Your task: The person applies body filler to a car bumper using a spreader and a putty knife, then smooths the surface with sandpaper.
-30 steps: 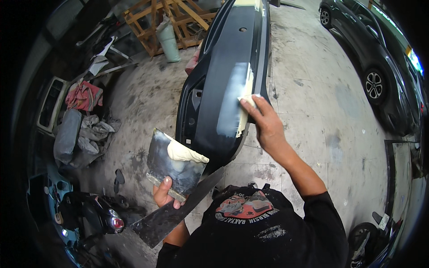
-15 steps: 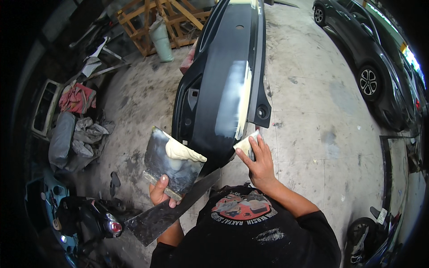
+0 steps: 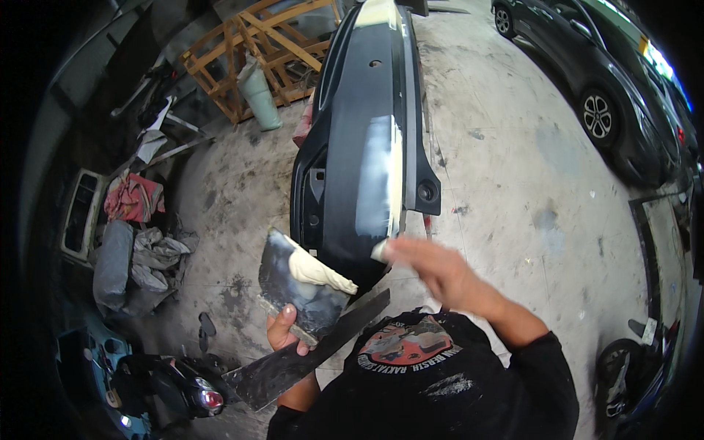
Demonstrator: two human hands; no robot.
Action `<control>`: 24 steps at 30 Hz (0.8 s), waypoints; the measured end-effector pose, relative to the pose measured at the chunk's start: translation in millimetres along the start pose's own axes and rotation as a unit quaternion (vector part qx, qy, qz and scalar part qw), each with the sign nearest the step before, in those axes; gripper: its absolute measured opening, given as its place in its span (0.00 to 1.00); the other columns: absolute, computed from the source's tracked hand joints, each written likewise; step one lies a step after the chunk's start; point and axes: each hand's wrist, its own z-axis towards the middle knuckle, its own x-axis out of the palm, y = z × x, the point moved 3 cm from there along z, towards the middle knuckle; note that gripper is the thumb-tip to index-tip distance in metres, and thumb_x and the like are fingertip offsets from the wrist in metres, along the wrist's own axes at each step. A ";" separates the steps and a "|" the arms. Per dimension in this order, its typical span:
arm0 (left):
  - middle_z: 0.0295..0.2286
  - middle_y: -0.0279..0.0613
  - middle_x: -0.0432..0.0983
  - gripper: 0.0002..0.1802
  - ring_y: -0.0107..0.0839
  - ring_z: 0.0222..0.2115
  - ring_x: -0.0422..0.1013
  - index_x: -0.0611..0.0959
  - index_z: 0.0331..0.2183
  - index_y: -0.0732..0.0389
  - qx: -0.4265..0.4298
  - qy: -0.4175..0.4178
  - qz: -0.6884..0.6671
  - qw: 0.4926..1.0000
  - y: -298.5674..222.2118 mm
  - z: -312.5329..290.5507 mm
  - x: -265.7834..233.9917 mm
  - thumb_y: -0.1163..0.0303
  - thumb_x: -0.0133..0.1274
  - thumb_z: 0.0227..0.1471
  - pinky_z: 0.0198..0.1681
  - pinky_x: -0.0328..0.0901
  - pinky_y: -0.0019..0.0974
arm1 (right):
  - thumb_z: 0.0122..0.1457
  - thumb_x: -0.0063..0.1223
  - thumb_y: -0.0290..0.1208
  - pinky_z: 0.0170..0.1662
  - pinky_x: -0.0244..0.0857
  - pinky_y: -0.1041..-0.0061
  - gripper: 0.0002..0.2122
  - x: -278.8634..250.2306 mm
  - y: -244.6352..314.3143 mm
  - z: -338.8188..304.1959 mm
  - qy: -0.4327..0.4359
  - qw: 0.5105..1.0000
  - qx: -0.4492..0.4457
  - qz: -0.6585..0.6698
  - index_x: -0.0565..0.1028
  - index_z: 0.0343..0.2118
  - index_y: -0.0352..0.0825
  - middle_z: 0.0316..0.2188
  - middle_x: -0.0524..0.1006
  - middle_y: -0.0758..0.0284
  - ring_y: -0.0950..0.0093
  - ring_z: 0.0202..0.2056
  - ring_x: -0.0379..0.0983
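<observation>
Containers first: over at the far left, a pale green sack (image 3: pixel 259 95) stands upright, slumping a little, just in front of a slatted wooden crate (image 3: pixel 280 42); what fills the sack is hidden. Nearer in, the dark palette (image 3: pixel 275 264) carries a thick cream lump of putty (image 3: pixel 319 273), heaped along its upper right edge.

To the hands! The left hand (image 3: pixel 284 330) is closed around the palette's near edge, thumb on top, fingertips showing at the rim. Below it a black strip (image 3: pixel 315 359) slants across the forearm, and whether those fingers grip it too, I cannot tell. The right hand (image 3: pixel 444 275) is blurred, fingers together and nearly straight, pinching a small pale spreader (image 3: pixel 380 250) at their tips. That spreader sits over the near end of the bumper (image 3: pixel 348 139); touching or just above, the view does not settle it.

And the bumper itself: dead ahead of the person, long axis running straight away, near end rounded and close to both hands, far end at the top of view. A cream stripe (image 3: pixel 397 169) runs lengthwise near its right side, alongside a whitish patch (image 3: pixel 374 183). The palette tilts, its lumpy edge sloping down toward the right; the spreader's tip points left.
</observation>
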 end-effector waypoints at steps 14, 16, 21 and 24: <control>0.15 0.44 0.73 0.23 0.23 0.07 0.66 0.65 0.48 0.75 0.036 -0.008 0.070 0.997 -6.3 -10.8 -6.3 0.63 0.36 0.62 0.11 0.62 0.26 | 0.54 0.47 0.18 0.51 0.62 0.61 0.26 -19.8 -48.8 29.2 -0.194 0.965 0.013 -0.177 0.65 0.58 0.42 0.54 0.69 0.57 0.55 0.52 0.67; 0.14 0.43 0.72 0.22 0.24 0.07 0.65 0.66 0.47 0.75 0.045 -0.030 0.075 0.996 -5.8 -16.2 -6.1 0.63 0.36 0.62 0.10 0.61 0.26 | 0.51 0.48 0.17 0.50 0.61 0.60 0.28 -7.2 -59.2 28.9 -0.161 0.955 0.032 -0.248 0.66 0.57 0.45 0.56 0.67 0.56 0.52 0.52 0.66; 0.13 0.42 0.72 0.21 0.25 0.07 0.65 0.67 0.45 0.74 0.045 -0.028 0.079 0.995 -7.1 -15.4 -9.4 0.63 0.36 0.62 0.10 0.60 0.26 | 0.49 0.46 0.19 0.48 0.58 0.61 0.30 34.4 -54.3 -6.7 -0.125 0.942 0.032 -0.308 0.67 0.57 0.50 0.55 0.66 0.59 0.55 0.55 0.62; 0.12 0.41 0.72 0.21 0.24 0.07 0.65 0.67 0.45 0.74 0.045 -0.040 0.081 0.995 -5.2 -19.2 -10.9 0.63 0.36 0.62 0.10 0.60 0.26 | 0.48 0.47 0.19 0.47 0.58 0.61 0.29 57.1 -38.3 -41.7 -0.086 0.953 0.037 -0.288 0.68 0.56 0.49 0.56 0.65 0.59 0.55 0.55 0.62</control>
